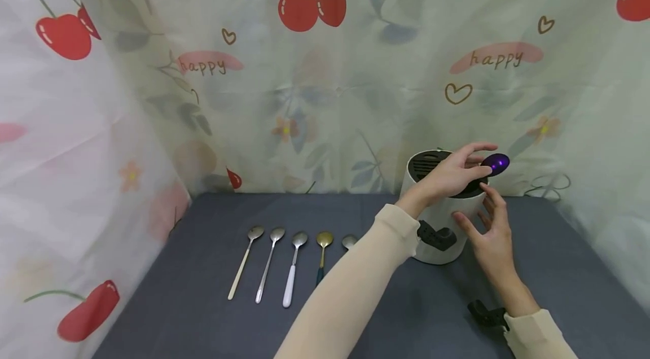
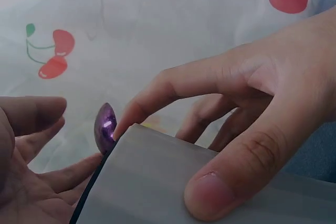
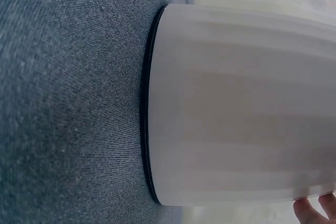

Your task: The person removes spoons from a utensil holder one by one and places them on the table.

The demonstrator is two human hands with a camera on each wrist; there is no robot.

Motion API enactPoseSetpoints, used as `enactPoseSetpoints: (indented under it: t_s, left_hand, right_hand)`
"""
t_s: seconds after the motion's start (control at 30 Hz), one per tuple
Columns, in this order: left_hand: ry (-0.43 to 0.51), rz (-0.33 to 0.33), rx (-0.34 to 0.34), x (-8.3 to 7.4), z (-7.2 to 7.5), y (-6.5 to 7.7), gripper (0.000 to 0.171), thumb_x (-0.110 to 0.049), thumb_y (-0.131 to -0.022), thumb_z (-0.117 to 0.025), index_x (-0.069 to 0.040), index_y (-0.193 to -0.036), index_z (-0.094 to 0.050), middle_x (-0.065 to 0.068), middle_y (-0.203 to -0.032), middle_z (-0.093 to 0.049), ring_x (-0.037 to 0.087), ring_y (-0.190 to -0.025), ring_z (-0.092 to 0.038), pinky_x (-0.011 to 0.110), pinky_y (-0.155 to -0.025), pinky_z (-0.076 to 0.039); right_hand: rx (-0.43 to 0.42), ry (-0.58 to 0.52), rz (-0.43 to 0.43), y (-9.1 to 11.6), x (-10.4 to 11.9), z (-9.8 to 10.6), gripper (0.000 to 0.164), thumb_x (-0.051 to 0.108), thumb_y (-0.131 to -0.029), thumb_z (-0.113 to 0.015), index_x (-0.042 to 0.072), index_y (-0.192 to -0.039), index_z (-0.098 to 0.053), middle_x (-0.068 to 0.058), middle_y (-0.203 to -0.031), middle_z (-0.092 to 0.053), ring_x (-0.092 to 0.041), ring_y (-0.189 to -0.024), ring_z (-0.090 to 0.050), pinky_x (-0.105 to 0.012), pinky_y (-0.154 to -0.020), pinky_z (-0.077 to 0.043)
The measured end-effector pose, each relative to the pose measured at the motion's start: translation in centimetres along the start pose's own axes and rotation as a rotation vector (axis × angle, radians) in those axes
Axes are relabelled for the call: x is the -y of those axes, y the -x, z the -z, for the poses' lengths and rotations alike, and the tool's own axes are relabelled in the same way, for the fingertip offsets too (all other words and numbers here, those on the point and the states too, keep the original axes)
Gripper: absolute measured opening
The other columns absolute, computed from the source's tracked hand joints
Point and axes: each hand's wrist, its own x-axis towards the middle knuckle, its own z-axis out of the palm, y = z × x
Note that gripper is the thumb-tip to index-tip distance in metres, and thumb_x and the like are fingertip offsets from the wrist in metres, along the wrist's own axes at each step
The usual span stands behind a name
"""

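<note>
A white, round knife block [image 1: 437, 218] with a black slotted top stands at the right of the table. The shiny purple bowl of a spoon [image 1: 497, 163] sticks up at its right rim; its handle is hidden. Above the slotted top, my left hand [image 1: 452, 173] has its fingers spread around the spoon's bowl, with a gap to it in the left wrist view. My right hand [image 1: 492, 240] holds the block's right side, thumb [image 2: 210, 195] on the wall and index fingertip at the rim beside the spoon. Its fingertips [image 3: 307, 211] show at the block's edge in the right wrist view.
Left of the block lie several spoons in a row, among them a cream-handled spoon [image 1: 241, 268], a white-handled spoon [image 1: 289, 285] and a gold spoon [image 1: 324, 240]. My left sleeve [image 1: 350, 285] covers part of the row. A printed curtain [image 1: 335, 122] hangs behind the grey table [image 1: 203, 314].
</note>
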Motion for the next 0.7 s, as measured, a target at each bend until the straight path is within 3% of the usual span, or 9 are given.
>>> enactPoseSetpoints:
  t_s: [0.33,0.5,0.7]
  left_hand:
    - [-0.007,-0.005,-0.024,0.11,-0.01,0.33,0.04,-0.012,-0.108,-0.059,-0.019,-0.147,-0.06,-0.001,-0.139,-0.061,0.004,-0.118,-0.06,0.016,-0.091,-0.052]
    - [0.015,-0.025,-0.047,0.21,-0.03,0.48,0.035,-0.01,-0.107,-0.06,-0.015,-0.141,-0.065,0.0,-0.13,-0.066,0.002,-0.107,-0.062,0.015,-0.085,-0.054]
    - [-0.038,-0.031,-0.152,0.31,-0.31,0.54,0.026,-0.014,-0.103,-0.067,-0.016,-0.129,-0.072,-0.006,-0.117,-0.07,-0.003,-0.099,-0.062,0.013,-0.081,-0.053]
  right_hand:
    - [-0.001,-0.023,-0.002,-0.07,0.11,-0.09,0.083,0.0,-0.096,-0.074,0.022,-0.163,-0.031,-0.003,-0.165,-0.029,-0.033,-0.152,-0.033,-0.037,-0.122,-0.033]
    - [-0.005,-0.016,-0.006,-0.08,0.06,-0.1,0.083,0.001,-0.096,-0.074,0.022,-0.163,-0.031,-0.005,-0.165,-0.029,-0.035,-0.152,-0.033,-0.033,-0.121,-0.034]
    - [-0.004,-0.011,-0.013,-0.1,0.0,-0.12,0.081,0.003,-0.096,-0.074,0.023,-0.163,-0.032,-0.006,-0.165,-0.03,-0.035,-0.152,-0.032,-0.03,-0.12,-0.033]
